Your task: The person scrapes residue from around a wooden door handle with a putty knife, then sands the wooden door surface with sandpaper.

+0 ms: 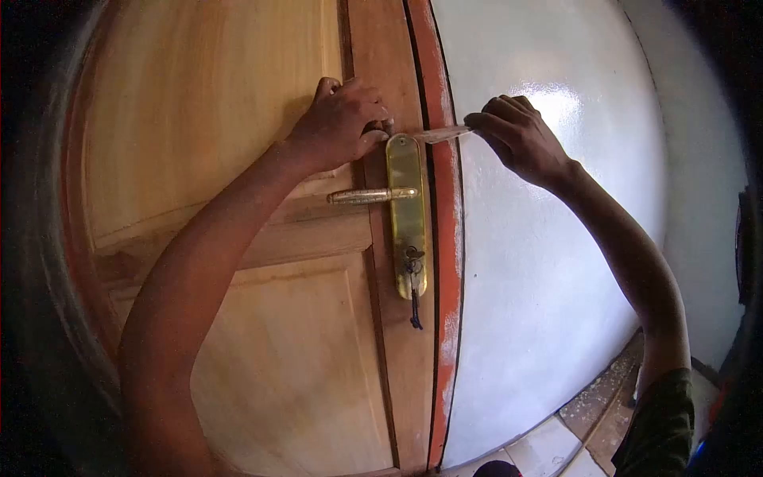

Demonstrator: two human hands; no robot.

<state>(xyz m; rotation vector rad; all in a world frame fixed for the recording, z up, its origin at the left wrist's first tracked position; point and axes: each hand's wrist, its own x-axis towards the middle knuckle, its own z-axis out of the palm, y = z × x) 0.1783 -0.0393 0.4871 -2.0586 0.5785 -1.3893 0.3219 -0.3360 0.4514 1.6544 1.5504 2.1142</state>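
Observation:
A brass lock plate (408, 222) is fixed upright on the wooden door, with a lever handle (358, 195) pointing left. Keys (413, 266) hang from its lower part on a dark cord. My left hand (340, 119) is closed at the plate's top left corner, fingers curled and thumb close to the edge; what they pinch, if anything, is hidden. To the right, my right hand (518, 137) grips the end of a thin strip of clear plastic film (445, 134). The strip stretches across the door's edge to the top of the plate.
The panelled wooden door (294, 350) fills the left side. Beside it runs a reddish-orange frame (450, 278) with whitish smears. A glossy pale wall (548, 278) stands on the right. Floor tiles (544, 447) show at the bottom right.

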